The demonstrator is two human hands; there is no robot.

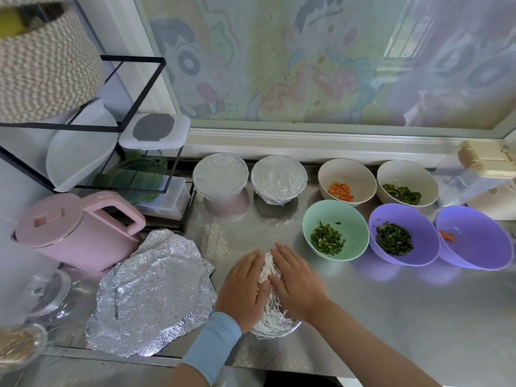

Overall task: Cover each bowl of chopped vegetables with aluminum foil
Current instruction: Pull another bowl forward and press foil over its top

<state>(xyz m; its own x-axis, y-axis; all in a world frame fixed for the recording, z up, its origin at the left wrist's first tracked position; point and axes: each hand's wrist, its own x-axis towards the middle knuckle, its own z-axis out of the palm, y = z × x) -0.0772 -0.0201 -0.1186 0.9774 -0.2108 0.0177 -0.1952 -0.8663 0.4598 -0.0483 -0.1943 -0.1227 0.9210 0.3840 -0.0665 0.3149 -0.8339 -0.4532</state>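
Where the steel counter (pixel 391 317) stretches away to the right of the right hand, open steel runs from the row of bowls down to the front edge, the widest free stretch in view. Left of the left hand lies a crumpled foil sheet (pixel 150 297). Its right edge is just beside that wrist, its near edge reaches the counter's front lip, and its far corner meets the base of a pink kettle (pixel 78 230).

Ahead and to the right of the right hand stand five uncovered bowls, packed rim close to rim. The green bowl (pixel 335 210) of chopped greens is nearest. To its right are a purple bowl (pixel 402 219) of darker greens and a second purple bowl (pixel 480 241) with a few carrot pieces. Behind them are a beige bowl (pixel 346 171) of diced carrot and another beige bowl (pixel 407 174) of greens.

Ahead of the left hand, back by the window ledge, stand two covered bowls (pixel 220 174) (pixel 279 177), their foil tucked under the rims. A strip of open steel lies between them and the fingertips.

Directly beneath both hands, near the front edge, sits the foil-wrapped bowl (pixel 275 322), its foil folded down round the rim. The left hand (pixel 243 289), with a blue cuff at the wrist, and the right hand (pixel 296 280) lie flat on top, fingers straight and together, pressing the foil and gripping nothing. The right hand is slightly blurred.
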